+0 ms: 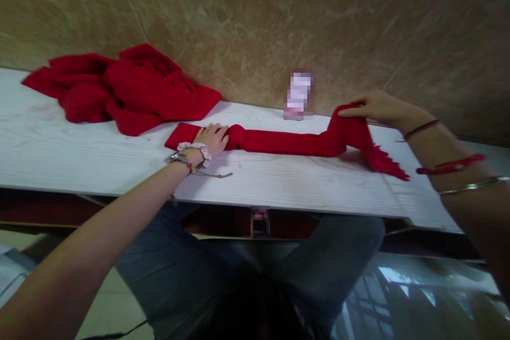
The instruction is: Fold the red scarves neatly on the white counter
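A red scarf (pixel 282 142), folded into a long narrow strip, lies across the white tabletop. My left hand (pixel 214 138) rests flat on its left part, fingers stretched out over the cloth. Toward the other end, my right hand (pixel 368 106) pinches the scarf and holds that part up off the table. A fringed end (pixel 386 163) hangs from there down to the right, its tip near the tabletop. The thumb and fingers of my right hand are closed on the cloth.
A crumpled heap of red cloth (pixel 131 90) lies at the back left of the white table (pixel 99 162). Against the brown marbled wall (pixel 247 26) leans a small blurred-out item (pixel 298 93). My knees are under the table's front edge.
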`<action>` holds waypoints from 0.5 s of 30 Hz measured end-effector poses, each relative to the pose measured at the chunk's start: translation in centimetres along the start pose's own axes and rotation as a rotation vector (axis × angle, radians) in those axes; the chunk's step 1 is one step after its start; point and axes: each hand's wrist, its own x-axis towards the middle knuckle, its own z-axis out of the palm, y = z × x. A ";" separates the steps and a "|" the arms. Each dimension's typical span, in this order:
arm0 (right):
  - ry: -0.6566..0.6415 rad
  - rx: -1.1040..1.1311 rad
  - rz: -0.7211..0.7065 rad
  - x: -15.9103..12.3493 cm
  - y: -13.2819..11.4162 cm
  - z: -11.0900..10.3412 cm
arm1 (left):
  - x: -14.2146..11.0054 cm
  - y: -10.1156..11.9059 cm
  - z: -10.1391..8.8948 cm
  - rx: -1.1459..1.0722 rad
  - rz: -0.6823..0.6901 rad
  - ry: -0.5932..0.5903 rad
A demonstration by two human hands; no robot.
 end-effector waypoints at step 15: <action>-0.111 -0.302 -0.530 4.6 -5.1 9.4 | -1.4 3.4 -3.0 -0.986 0.059 0.166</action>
